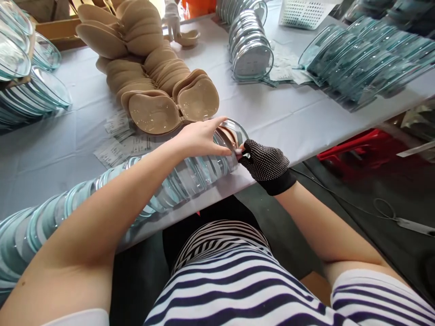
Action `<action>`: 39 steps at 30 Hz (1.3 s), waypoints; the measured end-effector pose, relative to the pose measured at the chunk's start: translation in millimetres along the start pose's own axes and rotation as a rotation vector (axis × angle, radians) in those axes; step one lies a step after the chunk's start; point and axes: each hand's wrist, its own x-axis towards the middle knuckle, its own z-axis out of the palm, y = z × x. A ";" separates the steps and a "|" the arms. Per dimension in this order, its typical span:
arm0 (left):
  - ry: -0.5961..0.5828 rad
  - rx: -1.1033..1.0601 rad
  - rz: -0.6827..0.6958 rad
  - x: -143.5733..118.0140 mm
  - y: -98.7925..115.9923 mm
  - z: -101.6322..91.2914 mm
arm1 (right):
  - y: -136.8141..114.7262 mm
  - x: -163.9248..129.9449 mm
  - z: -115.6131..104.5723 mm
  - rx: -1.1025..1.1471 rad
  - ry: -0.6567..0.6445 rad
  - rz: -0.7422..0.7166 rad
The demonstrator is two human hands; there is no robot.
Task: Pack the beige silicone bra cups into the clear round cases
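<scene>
A clear plastic case (231,136) with a tan cup inside sits at the near edge of the table (306,122). It is the last one in a long row of clear cases (102,194) that runs along that edge toward the left. The left hand (200,138) is bare. It lies on top of the case with its fingers curved over it, holding it. The right hand (267,165) wears a black dotted glove. Its fingertips pinch the side of the same case, right where the table ends.

Just behind the case lies a pile of tan cups (152,77), close to the left hand. Some white paper slips (118,142) lie flat beside the pile, touching the row. To the right of the case the grey cloth is bare, so there is room there.

Farther back stands a stack of round clear lids (249,45). More clear cases (360,59) lie at the far right edge, and others (20,77) sit at the left. A white basket (306,12) is at the back. Another person's gloved hand (172,18) rests far off by the cups.

Below the table edge a red stool (360,147) stands on the dark floor.
</scene>
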 end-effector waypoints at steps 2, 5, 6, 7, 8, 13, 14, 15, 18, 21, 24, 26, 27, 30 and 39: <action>0.023 -0.029 0.001 -2.1 0.8 2.8 | -2.8 1.5 1.6 -0.021 -0.053 0.020; 0.143 -0.078 0.097 -4.9 0.6 7.1 | -4.3 5.5 6.3 -0.046 -0.180 0.023; 0.186 -0.085 0.159 -5.0 -0.1 8.2 | -2.7 6.1 7.3 -0.026 -0.201 0.007; 0.216 -0.090 0.220 -4.7 -1.0 8.9 | 0.2 6.2 7.6 0.021 -0.213 -0.012; 0.227 -0.094 0.270 -3.8 -2.1 9.3 | 3.9 5.5 7.4 0.092 -0.213 -0.028; 0.182 -0.134 0.347 3.1 -3.7 5.7 | 20.5 -3.5 1.7 0.619 -0.043 -0.097; 0.167 -0.132 0.348 3.9 -2.1 4.2 | 20.6 -5.1 1.3 0.680 -0.003 -0.109; 0.150 -0.123 0.337 4.4 0.3 2.5 | 19.4 -6.3 1.8 0.714 0.034 -0.114; 0.078 -0.018 0.253 5.8 10.3 -2.0 | 11.1 -7.1 9.7 0.779 0.094 -0.096; -0.007 0.146 0.218 10.0 18.9 -2.1 | 3.4 -5.5 23.7 0.944 0.049 -0.050; -0.070 0.229 0.296 14.6 20.9 3.3 | -0.9 -5.4 34.1 0.975 0.092 -0.049; -0.030 0.241 0.335 13.9 19.8 7.7 | -3.8 -8.2 35.8 0.896 0.212 -0.050; 0.028 0.234 0.326 12.2 19.2 9.4 | -5.4 -10.6 34.9 0.856 0.266 -0.045; 0.255 0.147 0.253 5.3 18.1 11.3 | -8.8 -19.2 28.9 0.724 0.331 -0.039; 0.186 -0.397 0.097 31.7 4.9 2.8 | -9.1 7.0 53.8 0.736 0.472 -0.088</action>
